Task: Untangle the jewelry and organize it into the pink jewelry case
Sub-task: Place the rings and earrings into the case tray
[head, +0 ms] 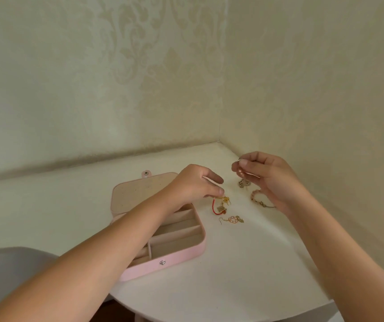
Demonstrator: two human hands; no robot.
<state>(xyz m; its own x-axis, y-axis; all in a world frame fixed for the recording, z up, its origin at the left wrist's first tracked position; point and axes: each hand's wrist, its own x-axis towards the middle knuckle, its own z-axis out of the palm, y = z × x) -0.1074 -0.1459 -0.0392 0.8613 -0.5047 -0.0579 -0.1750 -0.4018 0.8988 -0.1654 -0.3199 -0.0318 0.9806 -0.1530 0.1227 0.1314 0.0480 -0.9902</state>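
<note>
left hand (194, 183), fingers loosely extended, touches the gold tangle (225, 199); raised right hand (267, 175) pinches an earring (240, 169).

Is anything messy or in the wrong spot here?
Yes. The jewelry is out of place: a red-and-gold tangle, an earring and a pink bead bracelet lie scattered on the table beside the open pink jewelry case, whose visible compartments look empty. The right hand pinches another small piece. Nothing looks broken.

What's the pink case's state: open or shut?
Open. The pink jewelry case has its lid folded back, and the beige compartments show; those visible hold no jewelry.
</note>
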